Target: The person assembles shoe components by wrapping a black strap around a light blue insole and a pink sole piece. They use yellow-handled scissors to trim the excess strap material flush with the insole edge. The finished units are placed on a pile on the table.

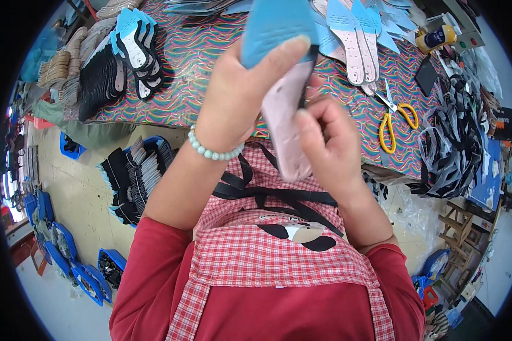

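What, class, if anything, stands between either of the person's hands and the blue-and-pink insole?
Nothing visible does. The left hand grips the insole directly, thumb across its blue part. The right hand is at its right edge with no separate object visible between; blur hides exactly where they touch, if they do.

a pale pink, blue-ended insole (284, 98) is held aslant, blue part uppermost.

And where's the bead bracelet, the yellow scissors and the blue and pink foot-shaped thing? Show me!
Bead bracelet (211, 154): head view, on the pale beads.
Yellow scissors (393, 107): head view, where the blades meet the handles.
Foot-shaped thing (281, 106): head view, on its pink part.
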